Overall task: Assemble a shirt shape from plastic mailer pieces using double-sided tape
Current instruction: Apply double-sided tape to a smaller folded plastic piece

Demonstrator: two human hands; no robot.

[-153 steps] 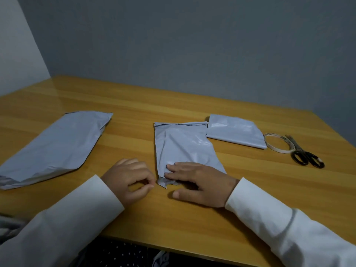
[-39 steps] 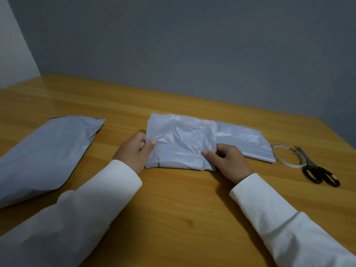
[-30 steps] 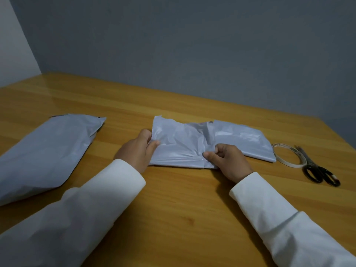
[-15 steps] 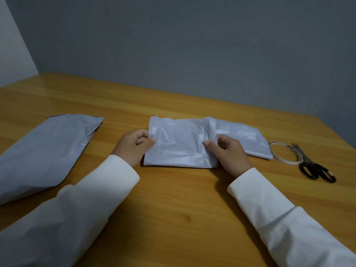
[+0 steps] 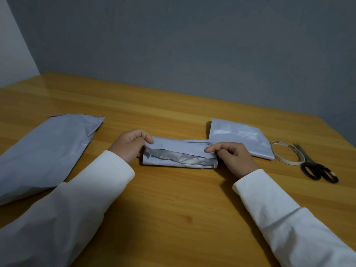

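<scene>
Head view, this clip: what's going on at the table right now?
A person in white sleeves is working a small grey mailer piece at the middle of a wooden table. The left hand pinches its left end and the right hand pinches its right end, the top layer folded over so the darker silvery inside shows. A large mailer lies flat to the left, another folded piece behind the right hand. The tape roll and scissors lie untouched at the right.
</scene>
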